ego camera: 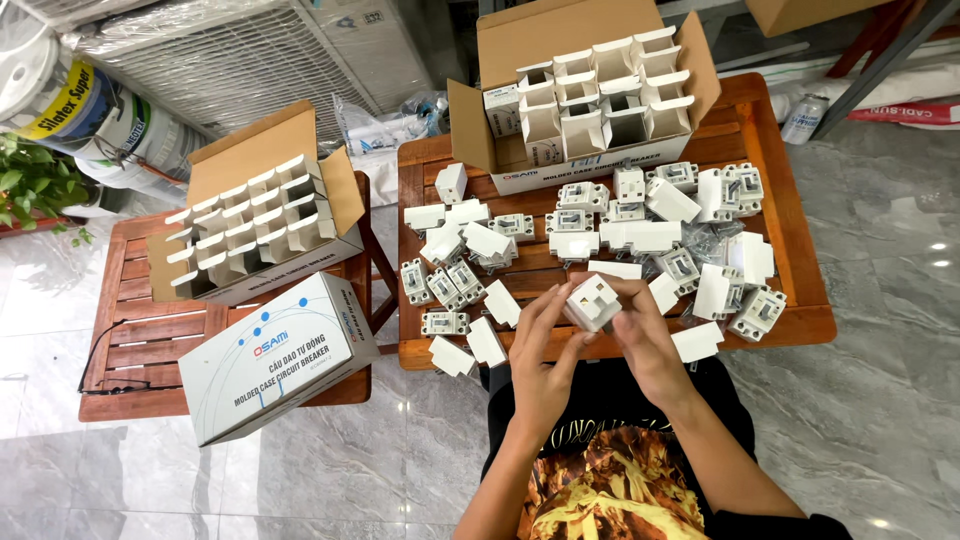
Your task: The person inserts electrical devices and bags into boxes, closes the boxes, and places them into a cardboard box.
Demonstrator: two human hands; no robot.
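Both my hands hold one small white carton [592, 302] with its end flaps open, just above the near edge of the wooden table [790, 225]. My left hand [540, 355] cups it from the left and below. My right hand [648, 335] grips it from the right. Around them lie several white circuit breakers [445, 285] and small white cartons [695, 342], scattered over the tabletop.
An open cardboard box [590, 100] of upright white cartons stands at the table's far side. To the left, a second wooden table [130, 340] carries another open box [255, 215] and a closed white box [280, 355]. The floor is grey marble.
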